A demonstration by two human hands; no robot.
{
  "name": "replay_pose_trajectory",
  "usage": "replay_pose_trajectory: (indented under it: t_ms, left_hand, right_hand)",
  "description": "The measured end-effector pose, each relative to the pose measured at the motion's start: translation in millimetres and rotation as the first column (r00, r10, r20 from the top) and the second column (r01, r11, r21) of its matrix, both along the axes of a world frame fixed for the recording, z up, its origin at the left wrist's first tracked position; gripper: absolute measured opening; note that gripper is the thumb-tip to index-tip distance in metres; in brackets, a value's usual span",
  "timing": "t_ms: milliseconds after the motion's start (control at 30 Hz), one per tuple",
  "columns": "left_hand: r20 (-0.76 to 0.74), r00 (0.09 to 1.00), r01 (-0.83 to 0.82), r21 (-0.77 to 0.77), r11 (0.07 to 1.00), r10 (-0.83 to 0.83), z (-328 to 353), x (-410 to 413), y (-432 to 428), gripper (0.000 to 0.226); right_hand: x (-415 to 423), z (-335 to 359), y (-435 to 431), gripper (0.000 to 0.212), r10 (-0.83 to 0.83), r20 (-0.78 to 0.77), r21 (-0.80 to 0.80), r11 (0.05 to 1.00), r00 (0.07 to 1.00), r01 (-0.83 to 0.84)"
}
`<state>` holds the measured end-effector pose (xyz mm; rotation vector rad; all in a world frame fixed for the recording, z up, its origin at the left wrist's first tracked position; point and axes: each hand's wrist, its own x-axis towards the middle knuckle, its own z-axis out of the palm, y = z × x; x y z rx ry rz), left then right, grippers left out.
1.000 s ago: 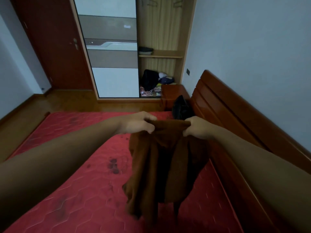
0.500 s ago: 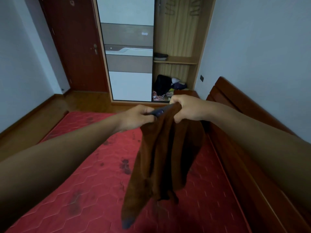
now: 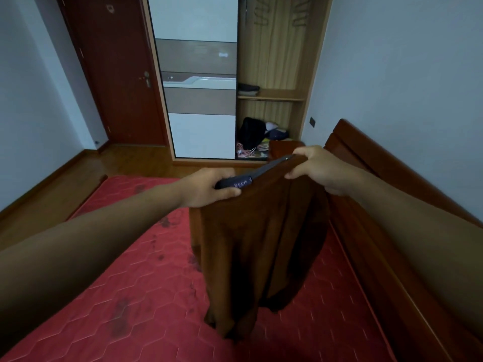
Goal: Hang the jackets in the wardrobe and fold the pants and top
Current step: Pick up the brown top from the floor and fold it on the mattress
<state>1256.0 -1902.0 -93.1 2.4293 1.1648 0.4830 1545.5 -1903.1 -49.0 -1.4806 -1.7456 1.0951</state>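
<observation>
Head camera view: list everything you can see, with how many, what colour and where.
garment: one, brown with a dark top band, held up in the middle
mattress: one, red, below and left
bed frame: one, reddish wood, right side
wardrobe: one, light wood, far wall, right section open
sliding door: one, white and grey, covers the wardrobe's left part
hangers: count unclear, top of the open section
folded clothes: small dark stack, wardrobe shelf
clothes pile: one, black and mixed colours, wardrobe bottom
room door: one, dark red, left of the wardrobe
left hand: grips the band's left end
right hand: grips the band's right end
</observation>
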Motion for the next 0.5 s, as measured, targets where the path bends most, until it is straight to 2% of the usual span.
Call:
replay_pose_trajectory:
  t_ms: [67,133,200,300,400,433,500]
  left_hand:
    - [-0.081,0.997,-0.01,-0.153,0.988,-0.003,-7.8,-3.5,-3.1,0.025]
    - [-0.252,0.968,-0.066,-0.283,0.957,-0.008,-17.7,-8.1,-6.9,0.025]
    - [-0.398,0.917,-0.14,-0.318,0.938,0.002,-30.5,-15.8,-8.0,0.023]
    - [-0.543,0.839,-0.192,-0.238,0.952,0.034,-39.1,-24.9,-4.2,0.029]
    - [-0.687,0.712,-0.181,0.022,0.983,0.147,-38.1,-35.6,2.6,0.035]
    - [-0.685,0.704,-0.175,0.089,0.981,0.188,-36.8,-40.5,5.2,0.038]
    - [-0.627,0.744,-0.176,0.146,0.973,0.229,-32.2,-49.5,8.6,0.04]
  right_hand:
    - [-0.8,8.0,-1.5,0.021,0.003,0.008,0.003,1.0,1.0,-0.003]
    - [3.2,12.0,-1.3,0.021,-0.003,0.008,0.004,1.0,1.0,0.003]
    - [7.3,13.7,-2.1,0.02,0.019,0.004,-0.019,1.0,1.0,-0.019]
    - [9.1,9.8,-3.6,0.021,0.092,0.033,-0.095,0.992,0.995,-0.089]
    - [14.0,5.9,-3.1,0.021,0.1,0.018,-0.098,0.99,0.995,-0.098]
    - [16.6,6.4,-2.7,0.021,0.09,0.026,-0.081,0.993,0.996,-0.088]
    - [23.4,9.7,-2.1,0.021,0.061,0.108,-0.02,0.998,0.992,-0.06]
